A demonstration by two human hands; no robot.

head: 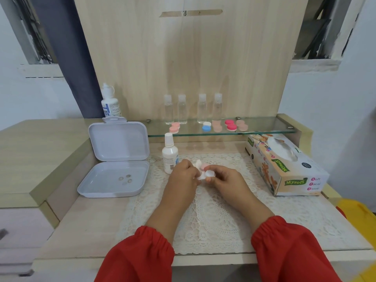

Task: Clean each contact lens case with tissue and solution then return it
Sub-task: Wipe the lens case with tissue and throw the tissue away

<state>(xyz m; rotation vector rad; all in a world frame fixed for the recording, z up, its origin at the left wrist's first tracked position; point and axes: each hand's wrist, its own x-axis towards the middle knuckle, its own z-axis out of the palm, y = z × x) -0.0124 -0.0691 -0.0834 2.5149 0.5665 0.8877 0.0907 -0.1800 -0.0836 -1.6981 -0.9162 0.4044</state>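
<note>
Over the lace mat, my left hand (pixel 184 173) and my right hand (pixel 221 177) meet around a pale pink contact lens case (pixel 203 166) and a white tissue (pixel 205 175). The left fingers pinch the tissue against the case; the right fingers grip the case, partly hiding it. A small white solution bottle (pixel 169 157) stands upright just left of my left hand. Several other lens cases (pixel 231 125) lie in a row on the glass shelf behind.
An open white plastic box (pixel 116 180) with several lenses in it lies at the left. A tissue box (pixel 284 165) sits at the right. Several clear bottles (pixel 201 108) stand on the glass shelf (pixel 264 130), and a larger solution bottle (pixel 109 102) stands at the back left.
</note>
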